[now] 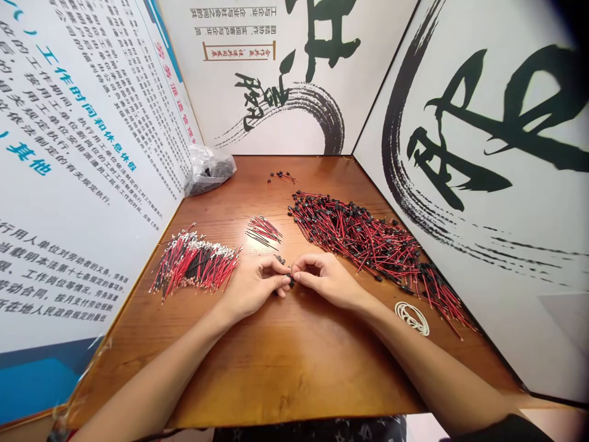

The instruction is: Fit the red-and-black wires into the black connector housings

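Observation:
My left hand (256,282) and my right hand (324,277) meet fingertip to fingertip over the middle of the table. Between thumb and forefinger, the left pinches a small black plastic connector (290,280). The right hand's thumb and forefinger are pressed together at the connector's other side; what they grip is too small to make out. Just beyond the left fingers lie a few loose black connectors (279,259). Farther back is a small bunch of red and black wires (264,231).
On the left lies a pile of red and black wires with white-tipped ends (196,261). A large heap of wires with black connectors (354,233) spreads along the right. White rubber bands (411,318) lie near my right forearm. A plastic bag (209,170) stands back left. Printed panels enclose the wooden table (285,368).

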`<state>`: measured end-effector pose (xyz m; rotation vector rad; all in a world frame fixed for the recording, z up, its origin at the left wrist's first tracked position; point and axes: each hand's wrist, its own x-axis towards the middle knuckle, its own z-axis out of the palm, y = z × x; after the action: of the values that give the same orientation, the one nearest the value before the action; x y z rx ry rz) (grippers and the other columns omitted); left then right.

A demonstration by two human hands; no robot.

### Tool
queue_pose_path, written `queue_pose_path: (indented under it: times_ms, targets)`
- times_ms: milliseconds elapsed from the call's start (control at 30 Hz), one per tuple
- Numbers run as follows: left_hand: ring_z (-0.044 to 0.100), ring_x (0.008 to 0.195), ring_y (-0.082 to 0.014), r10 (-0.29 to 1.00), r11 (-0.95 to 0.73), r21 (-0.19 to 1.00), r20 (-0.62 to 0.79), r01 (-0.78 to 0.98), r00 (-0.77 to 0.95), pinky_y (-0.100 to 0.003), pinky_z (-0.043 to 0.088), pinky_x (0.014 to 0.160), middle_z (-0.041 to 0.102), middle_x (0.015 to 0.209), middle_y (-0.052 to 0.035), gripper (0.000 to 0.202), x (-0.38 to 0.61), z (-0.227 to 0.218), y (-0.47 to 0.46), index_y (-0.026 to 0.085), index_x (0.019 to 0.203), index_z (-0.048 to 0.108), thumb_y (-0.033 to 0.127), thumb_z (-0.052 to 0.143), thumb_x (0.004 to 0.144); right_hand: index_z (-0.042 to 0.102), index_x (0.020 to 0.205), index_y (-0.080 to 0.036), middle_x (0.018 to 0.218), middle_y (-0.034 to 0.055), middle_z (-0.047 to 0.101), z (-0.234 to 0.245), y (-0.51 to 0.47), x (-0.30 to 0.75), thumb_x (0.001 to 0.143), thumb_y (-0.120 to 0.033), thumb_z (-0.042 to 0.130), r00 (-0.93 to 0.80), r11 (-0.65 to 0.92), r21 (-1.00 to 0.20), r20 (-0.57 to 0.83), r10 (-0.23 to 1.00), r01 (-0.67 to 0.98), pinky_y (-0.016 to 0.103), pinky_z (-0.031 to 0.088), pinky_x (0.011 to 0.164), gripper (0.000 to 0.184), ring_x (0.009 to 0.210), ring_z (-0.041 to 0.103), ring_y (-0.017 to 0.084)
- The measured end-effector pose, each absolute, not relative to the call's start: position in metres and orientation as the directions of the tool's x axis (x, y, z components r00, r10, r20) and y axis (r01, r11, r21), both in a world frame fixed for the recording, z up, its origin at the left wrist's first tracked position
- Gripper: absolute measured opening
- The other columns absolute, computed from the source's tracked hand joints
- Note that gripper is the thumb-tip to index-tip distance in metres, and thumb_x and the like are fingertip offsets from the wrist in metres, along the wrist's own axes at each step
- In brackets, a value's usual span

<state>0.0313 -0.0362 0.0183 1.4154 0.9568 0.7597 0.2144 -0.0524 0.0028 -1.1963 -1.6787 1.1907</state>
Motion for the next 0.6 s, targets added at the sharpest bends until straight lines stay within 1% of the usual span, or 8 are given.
queue_pose_path:
  times_ms: [133, 233, 333, 400, 500, 600]
  targets:
    - [0.065, 0.052, -0.0137, 0.881, 0.014, 0.994, -0.065, 0.111, 0.468, -0.025, 0.053, 0.055, 0.069, 0.062, -0.0053, 0.008, 0.0296, 0.0232, -0.0375, 0.01, 0.071, 0.067, 0.016, 0.072, 0.073, 0.062, 0.072, -0.017, 0.063, 0.0001, 0.059, 0.0045, -0.0546, 0.2118, 0.075, -0.032, 0.06, -0.298, 0.03, -0.984, -0.023, 0.954, 0.175, 0.026, 0.037, 0.054, 0.015, 0.055, 0.047, 0.012]
    - [0.065, 0.052, -0.0139, 0.879, 0.01, 0.994, -0.059, 0.107, 0.472, -0.025, 0.053, 0.056, 0.069, 0.063, -0.0057, 0.008, 0.0288, 0.0249, -0.0379, 0.01, 0.07, 0.067, 0.016, 0.072, 0.072, 0.062, 0.071, -0.017, 0.064, 0.0005, 0.061, 0.0066, -0.0561, 0.2109, 0.074, -0.033, 0.061, -0.29, 0.027, -0.991, -0.014, 0.957, 0.135, 0.026, 0.038, 0.055, 0.016, 0.056, 0.049, 0.013]
    - [0.064, 0.052, -0.0136, 0.884, 0.03, 0.996, -0.067, 0.087, 0.462, -0.025, 0.052, 0.055, 0.069, 0.063, -0.0056, 0.008, 0.0292, 0.023, -0.0368, 0.01, 0.071, 0.067, 0.016, 0.072, 0.072, 0.061, 0.071, -0.018, 0.069, 0.0022, 0.065, 0.0079, -0.0567, 0.2108, 0.074, -0.033, 0.063, -0.276, 0.025, -0.993, -0.009, 0.961, 0.117, 0.027, 0.041, 0.058, 0.016, 0.061, 0.055, 0.014]
    - [0.064, 0.052, -0.0133, 0.887, 0.039, 0.996, -0.072, 0.081, 0.455, -0.025, 0.052, 0.054, 0.068, 0.062, -0.005, 0.008, 0.0297, 0.0208, -0.0355, 0.01, 0.072, 0.067, 0.016, 0.072, 0.071, 0.061, 0.072, -0.018, 0.07, 0.0029, 0.066, 0.0074, -0.0564, 0.2111, 0.075, -0.033, 0.063, -0.27, -0.001, -0.994, -0.031, 0.962, 0.11, 0.026, 0.042, 0.057, 0.016, 0.06, 0.056, 0.014]
    - [0.062, 0.053, -0.0128, 0.889, 0.02, 0.995, -0.064, 0.1, 0.454, -0.025, 0.052, 0.054, 0.068, 0.063, -0.0038, 0.006, 0.0299, 0.0191, -0.0333, 0.011, 0.074, 0.068, 0.016, 0.072, 0.071, 0.061, 0.074, -0.018, 0.063, 0.0005, 0.063, 0.0054, -0.0547, 0.2123, 0.076, -0.032, 0.063, -0.286, -0.039, -0.992, -0.071, 0.956, 0.117, 0.026, 0.04, 0.052, 0.015, 0.052, 0.052, 0.013]
    - [0.062, 0.054, -0.0122, 0.902, -0.011, 0.994, -0.038, 0.111, 0.429, -0.024, 0.052, 0.054, 0.068, 0.067, -0.0029, 0.007, 0.0277, 0.0206, -0.0306, 0.012, 0.077, 0.069, 0.015, 0.072, 0.072, 0.063, 0.075, -0.018, 0.062, -0.0003, 0.062, 0.0042, -0.052, 0.2142, 0.077, -0.031, 0.064, -0.316, -0.003, -0.988, -0.052, 0.948, 0.151, 0.026, 0.042, 0.055, 0.013, 0.054, 0.054, 0.013]
